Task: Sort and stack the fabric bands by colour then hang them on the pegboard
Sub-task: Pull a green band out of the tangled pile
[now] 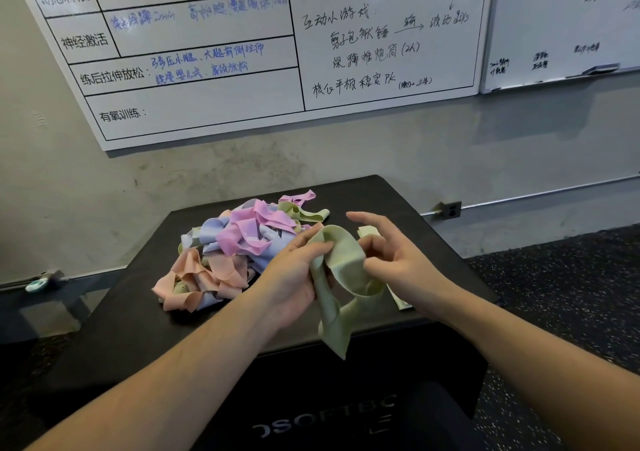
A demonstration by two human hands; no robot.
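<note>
The left hand (294, 277) grips a twisted green band (341, 270) above the tabletop (408, 208); the right hand (391, 260) pinches its other side. The twist may stay and spoil the stack, or the band may slip into the mixed pile (235, 246).

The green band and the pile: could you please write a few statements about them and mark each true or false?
1. Both hands hold the green band. True: the left hand grips it and the right hand pinches it.
2. The pile sits on a white table. False: it lies on a black box.
3. The pile mixes pink, purple, blue, peach and green bands. True.
4. The pile lies right of the hands. False: it lies to their left.
5. A whiteboard hangs on the wall behind. True.
</note>
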